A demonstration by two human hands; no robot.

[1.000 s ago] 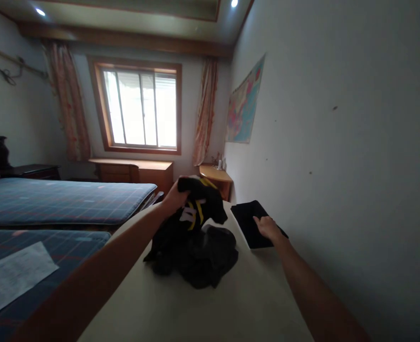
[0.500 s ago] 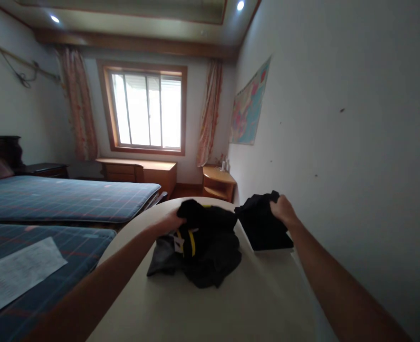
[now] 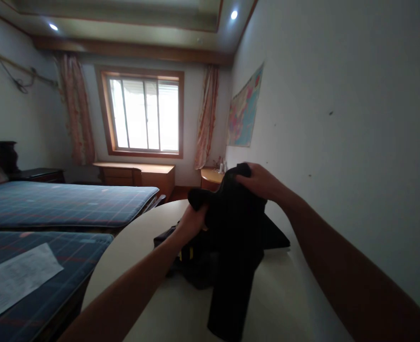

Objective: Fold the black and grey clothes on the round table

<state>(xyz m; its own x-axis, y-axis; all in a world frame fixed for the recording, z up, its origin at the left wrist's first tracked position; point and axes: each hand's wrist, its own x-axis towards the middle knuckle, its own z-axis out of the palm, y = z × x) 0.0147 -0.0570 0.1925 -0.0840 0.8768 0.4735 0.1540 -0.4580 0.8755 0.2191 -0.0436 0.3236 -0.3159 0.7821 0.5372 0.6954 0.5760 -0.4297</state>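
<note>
A black garment [image 3: 233, 232] hangs in folds above the table, with one long narrow part drooping toward me; whether it is trousers or a top I cannot tell. My left hand [image 3: 192, 222] is closed on its left edge. Higher up, my right hand [image 3: 262, 181] grips the top right of the same cloth. Beneath and to the left lies a dark grey crumpled cloth [image 3: 195, 275], partly covered, with a yellow-striped black item [image 3: 186, 253] beside it. To the right, a flat black piece [image 3: 276, 233] with a pale edge rests on the table.
All of this is over a round-edged pale table [image 3: 124, 266]. Two plaid mattresses [image 3: 71, 199] stand to the left, with a paper sheet [image 3: 21, 280] on the nearer one. A white wall [image 3: 356, 166] runs close along the right.
My right hand has moved left and up, bringing black cloth over the dark pile. My left hand has shifted slightly right. The garment now hangs raised between both hands.
</note>
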